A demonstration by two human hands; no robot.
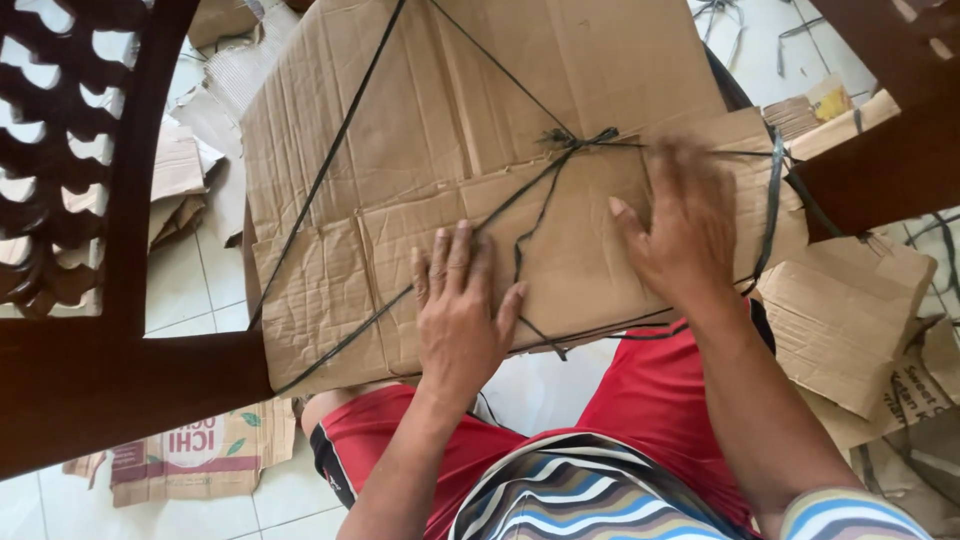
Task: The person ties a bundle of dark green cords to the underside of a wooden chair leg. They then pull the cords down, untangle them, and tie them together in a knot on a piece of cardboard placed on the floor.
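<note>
Flattened cardboard bundle (pixel 470 170) rests on the person's knees, black string (pixel 340 150) crossed over it and knotted (pixel 575 140) near the middle. Left hand (pixel 462 315) open, palm flat, pinning the stack. Right hand (pixel 690 230) open, blurred, on the cardboard beside the knot.

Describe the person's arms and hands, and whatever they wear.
Both hands are bare: no gloves, rings or watch show on the left hand or the right hand, which is slightly blurred. The forearms are uncovered. A striped sleeve in blue, white and tan shows at the right upper arm, matching the striped shirt. Red shorts with a dark edge band sit below.
</note>
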